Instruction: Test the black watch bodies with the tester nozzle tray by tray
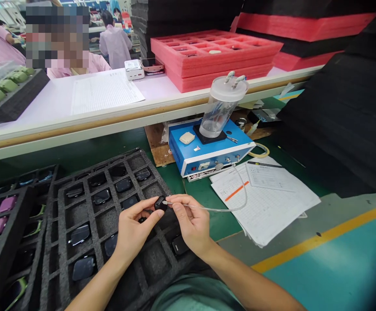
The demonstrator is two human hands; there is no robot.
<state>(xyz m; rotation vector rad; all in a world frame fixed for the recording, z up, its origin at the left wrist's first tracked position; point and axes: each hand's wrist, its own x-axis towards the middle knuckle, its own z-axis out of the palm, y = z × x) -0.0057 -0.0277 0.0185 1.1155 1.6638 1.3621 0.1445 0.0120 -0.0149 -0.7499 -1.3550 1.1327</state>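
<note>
I'm working over a grid-patterned charcoal foam tray (87, 218): black watch body (160, 203), clear tubing (214, 209), blue bench unit (188, 157), pink foam trays (207, 56).

- White shelf (48, 110) with a tan edge strip, running above the bench
- Green bench mat (87, 151) below the shelf
- Pink foam trays (212, 56) stacked on the shelf, with a printed sheet (105, 93) and a white box (134, 69) to their left
- Black foam sheets (337, 112) piled high on the right
- Teal floor (330, 268) with a yellow stripe (304, 246)
- Two co-workers in pink smocks (115, 45) beyond the shelf
- Bright, even indoor light
</note>
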